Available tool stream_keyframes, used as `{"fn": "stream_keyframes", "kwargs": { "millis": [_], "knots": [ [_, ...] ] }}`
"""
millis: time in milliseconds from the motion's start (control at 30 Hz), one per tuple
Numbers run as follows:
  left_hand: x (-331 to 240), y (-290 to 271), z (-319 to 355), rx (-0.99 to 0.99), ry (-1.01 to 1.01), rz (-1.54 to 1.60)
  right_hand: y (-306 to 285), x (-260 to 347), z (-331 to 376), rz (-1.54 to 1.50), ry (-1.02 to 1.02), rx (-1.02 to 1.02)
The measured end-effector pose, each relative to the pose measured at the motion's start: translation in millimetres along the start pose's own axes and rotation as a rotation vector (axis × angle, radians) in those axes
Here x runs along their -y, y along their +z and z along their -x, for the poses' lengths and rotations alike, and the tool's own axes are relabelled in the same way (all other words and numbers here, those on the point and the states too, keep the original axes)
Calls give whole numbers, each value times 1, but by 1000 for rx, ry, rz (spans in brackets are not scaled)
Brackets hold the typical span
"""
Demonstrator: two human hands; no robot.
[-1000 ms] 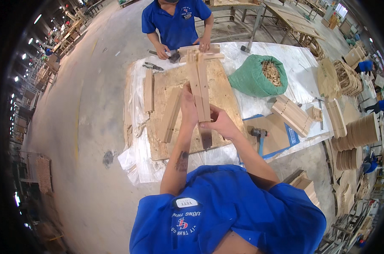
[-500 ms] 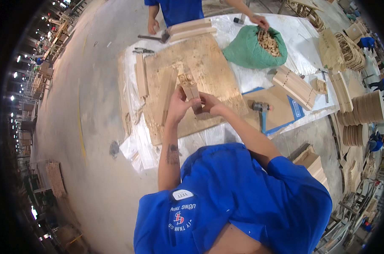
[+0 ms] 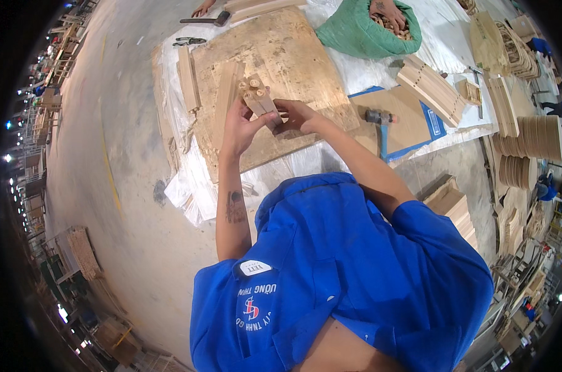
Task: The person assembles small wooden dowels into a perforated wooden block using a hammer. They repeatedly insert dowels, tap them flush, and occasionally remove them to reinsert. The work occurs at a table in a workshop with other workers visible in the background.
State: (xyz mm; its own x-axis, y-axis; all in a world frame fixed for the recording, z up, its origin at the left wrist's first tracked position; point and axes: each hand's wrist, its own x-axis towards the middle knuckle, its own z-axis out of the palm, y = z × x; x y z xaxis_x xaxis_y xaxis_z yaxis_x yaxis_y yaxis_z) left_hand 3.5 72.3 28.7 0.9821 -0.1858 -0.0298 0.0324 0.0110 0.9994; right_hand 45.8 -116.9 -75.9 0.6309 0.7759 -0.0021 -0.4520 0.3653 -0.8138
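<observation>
So, wood bundle (image 3: 254,99), btwn L+R fingers (image 3: 287,106)

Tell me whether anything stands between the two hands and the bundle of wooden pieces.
Nothing visible does: the left hand and the right hand both touch the wooden bundle directly. A loose wooden strip lies beside the bundle and the mallet off to the right; neither comes between.

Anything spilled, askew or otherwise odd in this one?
Nothing alarming; two small oddities. A dark blotch stands out on the paler concrete floor, cause unclear. Beside it, the white plastic sheet is crumpled rather than flat. The held wooden pieces show no clear damage.
</observation>
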Motion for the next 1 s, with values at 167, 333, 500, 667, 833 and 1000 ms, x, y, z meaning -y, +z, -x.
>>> {"fn": "stream_keyframes", "kwargs": {
  "millis": [167,333,500,667,833,1000],
  "knots": [
    [4,3,4,28,-28,64,8,6,0,-89,163,-146],
    [6,5,8,9,-3,55,7,2,0,-109,180,-184],
    [5,4,10,17,-41,31,-4,-3,-4,192,163,-123],
    [8,3,13,16,-43,53,3,1,-3,-173,248,-179],
    [17,5,11,-1,-2,-19,5,13,1,-262,281,-201],
    [13,12,11,34,22,21,-2,6,5,287,121,-124]
  ]
}}
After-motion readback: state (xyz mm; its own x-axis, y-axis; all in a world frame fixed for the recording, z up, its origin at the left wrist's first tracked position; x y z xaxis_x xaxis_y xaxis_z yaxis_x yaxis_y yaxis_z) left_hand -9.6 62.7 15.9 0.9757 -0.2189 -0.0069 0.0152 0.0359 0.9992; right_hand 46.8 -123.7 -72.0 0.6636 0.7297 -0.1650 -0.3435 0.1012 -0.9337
